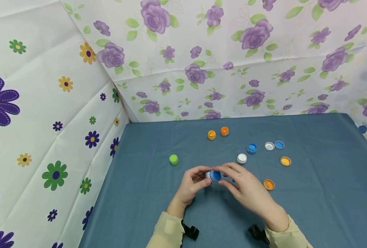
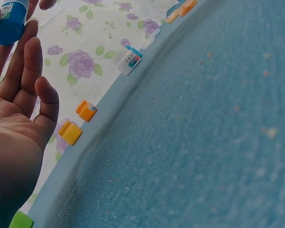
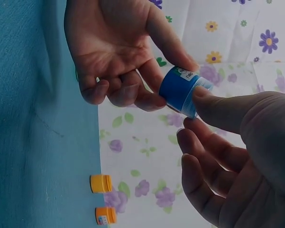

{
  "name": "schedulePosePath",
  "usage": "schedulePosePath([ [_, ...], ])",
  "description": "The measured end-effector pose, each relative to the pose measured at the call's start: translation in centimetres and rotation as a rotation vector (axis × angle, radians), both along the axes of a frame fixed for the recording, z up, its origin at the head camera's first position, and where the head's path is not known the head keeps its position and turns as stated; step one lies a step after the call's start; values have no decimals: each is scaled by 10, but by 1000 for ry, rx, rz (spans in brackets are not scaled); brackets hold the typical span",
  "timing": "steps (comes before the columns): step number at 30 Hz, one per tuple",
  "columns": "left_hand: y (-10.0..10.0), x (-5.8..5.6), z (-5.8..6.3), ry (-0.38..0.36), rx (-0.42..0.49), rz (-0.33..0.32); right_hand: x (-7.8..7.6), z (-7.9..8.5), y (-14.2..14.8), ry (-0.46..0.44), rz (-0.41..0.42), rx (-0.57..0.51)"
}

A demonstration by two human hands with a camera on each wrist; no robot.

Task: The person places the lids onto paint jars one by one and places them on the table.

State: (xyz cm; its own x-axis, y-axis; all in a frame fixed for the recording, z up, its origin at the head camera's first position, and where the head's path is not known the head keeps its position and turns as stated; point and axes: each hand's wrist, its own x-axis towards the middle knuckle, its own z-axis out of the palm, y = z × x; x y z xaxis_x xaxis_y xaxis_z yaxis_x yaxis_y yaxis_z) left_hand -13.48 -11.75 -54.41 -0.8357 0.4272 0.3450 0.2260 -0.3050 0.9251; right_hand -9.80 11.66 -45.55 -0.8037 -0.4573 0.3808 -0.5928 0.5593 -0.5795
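Observation:
My left hand (image 1: 190,184) holds a small blue paint jar (image 1: 213,176) between thumb and fingers above the cloth. Its ribbed lid (image 3: 199,94) faces my right hand (image 1: 248,187). In the right wrist view, the right thumb lies on the lid's rim and the fingertips are by its lower edge, pinching it. The left wrist view shows the blue jar (image 2: 9,21) only partly, at the upper left corner, with the left palm (image 2: 14,128) below it.
Beyond the hands stand a green jar (image 1: 173,159), yellow jar (image 1: 211,135), orange jar (image 1: 224,131), another blue jar (image 1: 252,148) and white jar (image 1: 241,158). White (image 1: 269,146), blue (image 1: 279,144), yellow (image 1: 285,161) and orange lids (image 1: 268,185) lie to the right on the blue cloth (image 1: 133,196).

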Motion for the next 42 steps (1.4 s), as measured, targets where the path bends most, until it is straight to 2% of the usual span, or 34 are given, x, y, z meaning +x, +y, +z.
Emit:
schedulePosePath([
  [6,-1,0,1,3,-1,-18,2,2,-2,-14,-27,12],
  [18,0,0,2,16,6,-39,5,0,-10,-132,-138,70],
  [25,1,1,0,11,15,-50,5,-2,-17,-210,-151,80],
  [42,0,-2,0,84,13,-24,7,2,-24,-203,-196,139],
])
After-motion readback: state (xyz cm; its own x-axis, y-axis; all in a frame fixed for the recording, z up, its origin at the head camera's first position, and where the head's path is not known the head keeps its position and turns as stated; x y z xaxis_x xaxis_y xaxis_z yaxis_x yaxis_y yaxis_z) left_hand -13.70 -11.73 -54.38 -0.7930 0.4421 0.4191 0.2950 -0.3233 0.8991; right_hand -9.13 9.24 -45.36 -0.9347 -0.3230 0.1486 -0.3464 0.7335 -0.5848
